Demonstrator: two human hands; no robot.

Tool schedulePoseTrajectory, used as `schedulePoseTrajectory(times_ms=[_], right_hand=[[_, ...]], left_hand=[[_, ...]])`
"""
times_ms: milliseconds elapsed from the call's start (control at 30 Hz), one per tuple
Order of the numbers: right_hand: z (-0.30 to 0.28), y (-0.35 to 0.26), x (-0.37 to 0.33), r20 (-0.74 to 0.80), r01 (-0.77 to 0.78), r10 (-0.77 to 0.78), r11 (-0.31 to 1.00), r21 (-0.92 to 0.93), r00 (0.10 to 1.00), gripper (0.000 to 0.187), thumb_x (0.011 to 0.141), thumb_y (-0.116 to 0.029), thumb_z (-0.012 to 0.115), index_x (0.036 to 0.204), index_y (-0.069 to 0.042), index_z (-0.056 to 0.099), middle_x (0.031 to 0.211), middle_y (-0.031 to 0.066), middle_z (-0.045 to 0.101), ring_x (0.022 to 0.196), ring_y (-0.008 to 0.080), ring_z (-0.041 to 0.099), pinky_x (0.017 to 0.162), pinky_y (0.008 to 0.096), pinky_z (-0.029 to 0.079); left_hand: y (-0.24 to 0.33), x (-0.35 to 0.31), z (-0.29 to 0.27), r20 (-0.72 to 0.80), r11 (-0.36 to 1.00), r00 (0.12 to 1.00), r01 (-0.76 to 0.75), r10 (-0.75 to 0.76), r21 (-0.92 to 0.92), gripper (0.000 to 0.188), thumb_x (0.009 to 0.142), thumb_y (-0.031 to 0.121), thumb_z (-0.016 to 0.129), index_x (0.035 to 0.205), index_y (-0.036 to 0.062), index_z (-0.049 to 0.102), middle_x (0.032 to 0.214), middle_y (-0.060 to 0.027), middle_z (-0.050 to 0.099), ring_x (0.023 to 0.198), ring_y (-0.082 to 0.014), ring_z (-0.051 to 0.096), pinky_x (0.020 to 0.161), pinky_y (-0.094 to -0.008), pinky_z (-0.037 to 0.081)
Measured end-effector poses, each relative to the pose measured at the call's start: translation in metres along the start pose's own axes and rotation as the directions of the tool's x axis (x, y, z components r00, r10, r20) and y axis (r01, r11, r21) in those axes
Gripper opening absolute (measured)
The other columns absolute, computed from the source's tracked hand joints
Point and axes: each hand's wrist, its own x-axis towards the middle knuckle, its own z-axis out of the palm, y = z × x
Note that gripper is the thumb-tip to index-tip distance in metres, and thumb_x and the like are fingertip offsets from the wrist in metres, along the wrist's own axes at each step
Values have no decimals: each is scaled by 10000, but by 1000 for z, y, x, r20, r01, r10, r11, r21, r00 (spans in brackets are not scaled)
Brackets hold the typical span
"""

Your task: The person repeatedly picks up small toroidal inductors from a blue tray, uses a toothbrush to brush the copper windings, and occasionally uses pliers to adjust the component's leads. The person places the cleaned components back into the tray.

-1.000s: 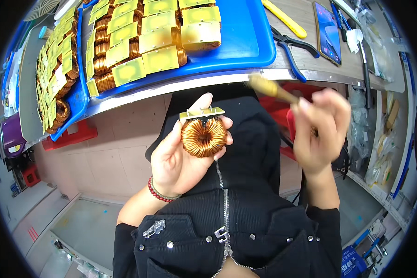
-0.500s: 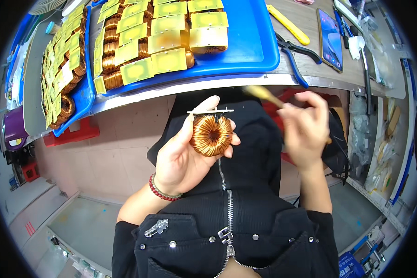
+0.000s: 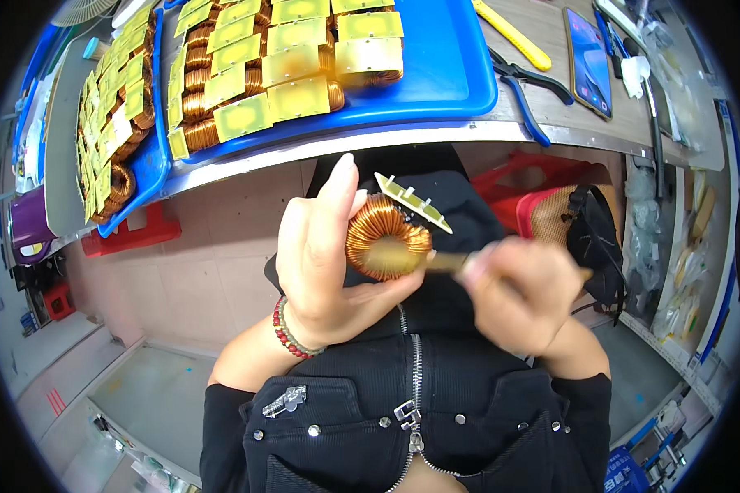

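Observation:
My left hand [image 3: 316, 263] holds a toroidal coil [image 3: 365, 230] of copper wire over my lap, thumb and fingers around it. A small pale-yellow circuit board [image 3: 413, 204] is fixed on the coil's upper right side, tilted, with short pins standing out of it. My right hand [image 3: 524, 292], blurred by motion, is closed on the handle of a small brush [image 3: 446, 262]. The brush's yellowish head is smeared in front of the coil's lower middle; whether it touches the wire I cannot tell.
Ahead on the bench, a blue tray [image 3: 436, 107] carries rows of coils topped with yellow boards [image 3: 304, 99]. A second blue tray [image 3: 152, 185] stands left. Pliers [image 3: 524, 107], a yellow-handled tool [image 3: 518, 37] and a phone [image 3: 589, 66] lie right. A bag [image 3: 563, 214] sits beneath the bench.
My left hand has turned the coil, so its board now slants down to the right. My right hand has brought the brush down and left onto the coil's front.

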Motion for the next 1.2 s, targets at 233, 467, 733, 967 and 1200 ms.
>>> schedulePoseTrajectory(times_ms=[233, 467, 733, 967, 1200], right_hand=[[-2, -5, -3, 112, -14, -4, 988, 155, 994, 190, 631, 24, 687, 812, -29, 669, 759, 72, 589, 549, 168, 521, 428, 240, 378], [0, -2, 0, 73, 16, -27, 990, 140, 997, 178, 624, 53, 727, 774, -3, 649, 854, 105, 553, 553, 156, 529, 444, 252, 401], [4, 2, 7, -98, -72, 79, 994, 77, 992, 168, 617, -14, 721, 768, -50, 655, 813, 84, 562, 535, 178, 518, 456, 256, 411], [-9, 8, -1, -259, -226, 222, 974, 13, 940, 304, 629, 58, 731, 898, -58, 649, 954, 126, 525, 733, 195, 553, 569, 254, 452], [14, 11, -47, -137, -224, 206, 966, -133, 969, 209, 609, -23, 729, 805, -67, 670, 870, 91, 568, 564, 180, 543, 489, 261, 422]], left_hand=[[5, 4, -2, -29, 981, 999, -18, 25, 194, 1113, 525, 141, 880, 1362, -98, 186, 887, -76, 505, 784, -147, 594, 689, -234, 516], [11, 3, -4, 4, 991, 998, 68, -69, 116, 1167, 511, 127, 880, 1379, -93, 131, 862, -62, 485, 760, -122, 566, 682, -218, 506], [9, -2, -1, 3, 994, 995, 102, -102, -30, 1163, 530, 108, 869, 1385, -86, 105, 913, -57, 472, 778, -127, 570, 734, -227, 502], [8, 1, 0, 18, 909, 962, 265, -273, -322, 1072, 552, 105, 863, 1368, -67, 189, 903, -70, 521, 775, -130, 622, 620, -218, 527], [8, 6, 0, 151, 474, 845, 425, -513, -771, 968, 615, -2, 798, 1374, -26, 196, 878, -45, 495, 851, -150, 608, 786, -253, 496]])
